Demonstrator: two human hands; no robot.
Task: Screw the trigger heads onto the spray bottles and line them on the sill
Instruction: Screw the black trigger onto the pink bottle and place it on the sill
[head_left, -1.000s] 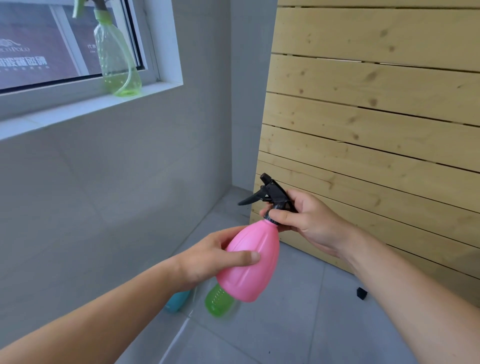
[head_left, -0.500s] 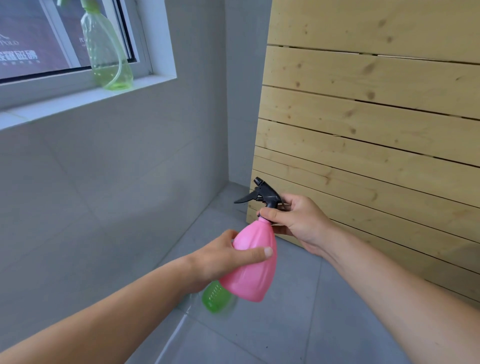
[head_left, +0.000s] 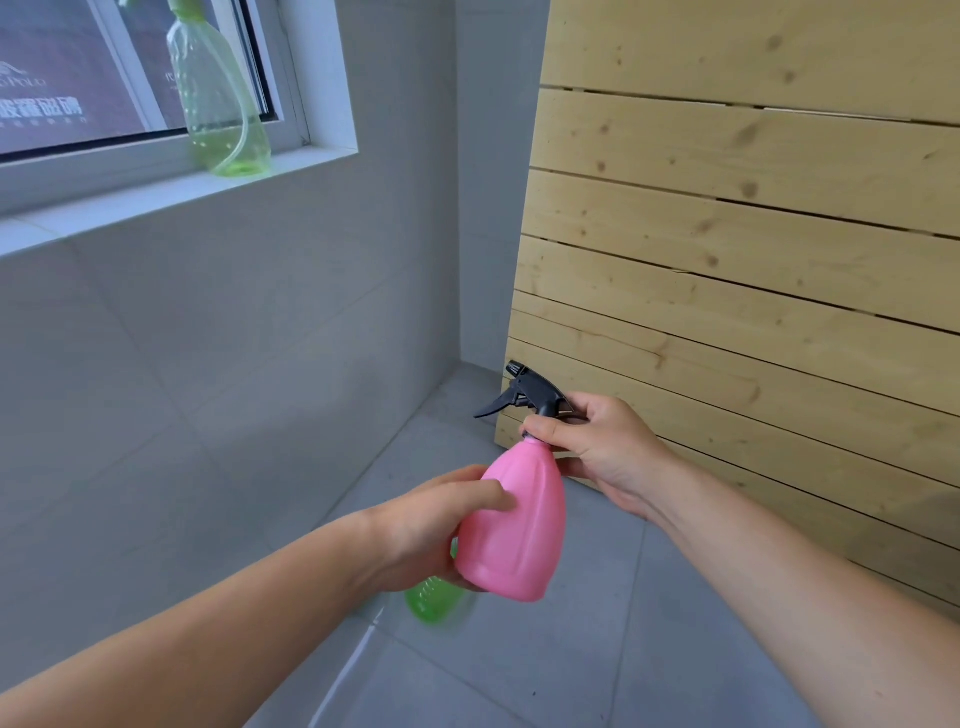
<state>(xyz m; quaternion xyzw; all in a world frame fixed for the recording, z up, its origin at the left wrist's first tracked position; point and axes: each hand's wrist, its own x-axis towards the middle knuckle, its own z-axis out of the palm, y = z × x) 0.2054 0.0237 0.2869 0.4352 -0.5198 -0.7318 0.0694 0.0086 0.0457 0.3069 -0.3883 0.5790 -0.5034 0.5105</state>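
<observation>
The pink spray bottle (head_left: 514, 525) is held in mid-air above the grey tiled floor (head_left: 519, 670), tilted with its neck pointing up and slightly left. The left hand (head_left: 431, 530) is wrapped around the lower body of the bottle from the left side, thumb lying across its front face. The right hand (head_left: 597, 447) is closed at the neck, thumb and fingers pinched around the collar of the black trigger head (head_left: 524, 392). The trigger head sits on the bottle's neck, nozzle up and to the left, lever pointing left and downward. Whether the collar is fully screwed down cannot be told, since the fingers cover the joint.

A translucent green spray bottle (head_left: 223, 104) stands upright on the white window sill (head_left: 156, 200), near the sill's right end and close against the window frame (head_left: 306, 78). Its head runs out of view at the top edge. Its pick-up tube is visible curving inside.

A second green bottle (head_left: 431, 600) lies on the floor directly below the left hand, mostly hidden by the hand and the pink bottle; its top is not visible.

A slatted wooden panel (head_left: 753, 260) stands to the right, its lower edge meeting the floor just behind the right hand. The grey tiled wall (head_left: 208, 364) runs under the sill to the corner.
</observation>
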